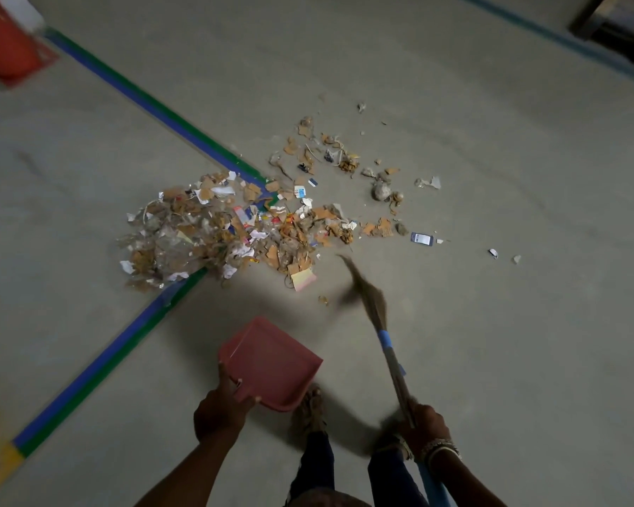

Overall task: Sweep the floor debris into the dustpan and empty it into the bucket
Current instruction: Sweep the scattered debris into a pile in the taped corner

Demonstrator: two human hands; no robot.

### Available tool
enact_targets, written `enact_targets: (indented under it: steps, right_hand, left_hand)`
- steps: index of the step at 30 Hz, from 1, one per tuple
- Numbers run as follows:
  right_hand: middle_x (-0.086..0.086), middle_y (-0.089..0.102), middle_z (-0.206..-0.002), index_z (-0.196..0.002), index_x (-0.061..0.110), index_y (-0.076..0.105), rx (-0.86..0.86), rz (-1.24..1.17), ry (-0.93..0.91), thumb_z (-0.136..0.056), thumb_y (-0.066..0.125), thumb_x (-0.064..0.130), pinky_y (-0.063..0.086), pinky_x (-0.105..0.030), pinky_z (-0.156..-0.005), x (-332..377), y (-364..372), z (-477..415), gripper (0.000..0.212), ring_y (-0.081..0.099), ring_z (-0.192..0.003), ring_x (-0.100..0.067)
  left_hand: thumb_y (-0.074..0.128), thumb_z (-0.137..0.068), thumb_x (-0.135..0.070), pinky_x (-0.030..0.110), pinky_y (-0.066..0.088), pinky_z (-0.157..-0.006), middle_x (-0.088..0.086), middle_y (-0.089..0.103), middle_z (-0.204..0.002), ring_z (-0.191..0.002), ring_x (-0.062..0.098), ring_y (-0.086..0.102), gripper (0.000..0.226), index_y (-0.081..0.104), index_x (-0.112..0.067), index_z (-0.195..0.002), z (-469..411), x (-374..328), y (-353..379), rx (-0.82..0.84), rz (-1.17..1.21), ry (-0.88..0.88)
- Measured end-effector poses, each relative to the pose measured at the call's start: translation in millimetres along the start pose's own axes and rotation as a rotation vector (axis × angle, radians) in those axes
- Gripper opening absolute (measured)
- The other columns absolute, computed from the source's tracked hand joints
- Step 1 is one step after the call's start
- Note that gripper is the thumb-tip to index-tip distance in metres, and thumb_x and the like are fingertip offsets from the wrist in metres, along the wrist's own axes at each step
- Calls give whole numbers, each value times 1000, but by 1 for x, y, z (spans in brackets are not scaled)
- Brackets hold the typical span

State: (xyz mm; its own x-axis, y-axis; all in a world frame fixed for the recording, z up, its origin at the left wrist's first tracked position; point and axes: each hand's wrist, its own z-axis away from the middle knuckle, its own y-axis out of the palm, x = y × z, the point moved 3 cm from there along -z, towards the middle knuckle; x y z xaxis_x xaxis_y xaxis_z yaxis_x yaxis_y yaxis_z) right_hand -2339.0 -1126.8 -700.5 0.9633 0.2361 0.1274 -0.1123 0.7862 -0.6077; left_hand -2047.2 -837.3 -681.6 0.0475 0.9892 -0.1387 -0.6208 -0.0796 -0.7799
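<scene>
Head view: grey floor, blue-green tape lines, debris scattered.

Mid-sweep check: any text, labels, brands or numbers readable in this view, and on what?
No text here is legible.
Dark blue card: white printed patch, too small to read.
Red and white wrapper in the debris pile: print blurred.
Red bucket: motion-blurred, no readable marking.

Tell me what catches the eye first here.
A big heap of paper and cardboard scraps sprawls mid-floor, across the corner of blue-green tape lines. Nearer, the left hand holds a pink dustpan, the right hand a blurred broom. A red bucket sits far top left.
</scene>
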Motion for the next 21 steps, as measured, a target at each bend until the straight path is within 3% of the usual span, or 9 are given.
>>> enact_targets:
  steps: [1, 2, 4, 6, 8, 11, 15, 19, 21]
  right_hand:
    - [-6, 63, -97, -88, 19, 60, 18, 0, 38, -77, 66, 37, 52, -35, -84, -3, 5, 1, 22, 63, -101, -31]
    - [-6, 62, -99, -80, 21, 54, 27, -4, 58, -79, 68, 37, 53, -35, -84, -3, 7, 3, 21, 63, -102, -31]
    - [-4, 60, -103, -94, 20, 60, 49, 31, 60, -78, 69, 41, 52, -28, -81, 5, 13, 4, 28, 61, -101, -28]
    - [8, 53, -91, -113, 22, 59, 99, 53, -7, -78, 66, 47, 41, -16, -64, 26, 18, 5, 44, 57, -94, -20]
    - [8, 50, -96, -120, 26, 52, 134, 19, -69, -79, 68, 46, 37, -18, -64, 54, 22, 9, 49, 54, -92, -15]
    - [-1, 56, -112, -123, 22, 51, 145, -160, -104, -78, 76, 30, 55, -30, -73, 90, 22, 6, 52, 61, -92, -18]
    - [-10, 72, -96, -140, 20, 53, 170, -244, -241, -78, 74, 17, 61, -33, -60, 117, 10, -1, 65, 67, -61, -14]
    - [-10, 69, -91, -143, 27, 50, 140, -315, -307, -83, 70, 5, 55, -30, -46, 117, -12, 17, 67, 64, -54, -18]
    - [-10, 65, -94, -142, 29, 50, 97, -375, -297, -82, 71, 3, 55, -34, -46, 102, -21, 22, 68, 62, -51, -18]
  left_hand:
    - [73, -72, -68, 37, 50, -81, 12, 68, -115, -102, 33, 66, 118, 3, -31, -159, 1, 1, -1, -2, -2, -1]
    - [74, -73, -67, 37, 51, -80, 12, 68, -114, -102, 33, 66, 117, 4, -30, -159, 0, 3, -1, -9, -5, 1]
    - [74, -73, -67, 37, 51, -79, 13, 68, -114, -101, 33, 66, 117, 5, -29, -159, -1, 8, -1, -9, -10, -3]
    - [74, -73, -67, 37, 51, -79, 12, 69, -113, -100, 32, 67, 117, 5, -29, -159, -1, 14, -2, -7, -25, -11]
    - [74, -72, -66, 37, 51, -78, 12, 70, -111, -99, 33, 67, 117, 6, -29, -159, -3, 20, -2, -11, -31, -10]
    - [75, -72, -66, 37, 52, -79, 11, 70, -110, -99, 33, 68, 118, 6, -28, -159, -3, 24, -2, -17, -40, -3]
    - [75, -73, -65, 36, 52, -80, 11, 69, -113, -100, 32, 67, 118, 5, -27, -159, -3, 19, -4, -20, -28, 10]
    - [74, -73, -66, 36, 52, -81, 9, 69, -114, -101, 31, 67, 117, 5, -28, -159, -2, 5, -9, -9, -15, 34]
    - [74, -71, -67, 37, 52, -83, 9, 69, -113, -101, 31, 66, 116, 7, -29, -158, 0, -3, -12, -15, -6, 51]
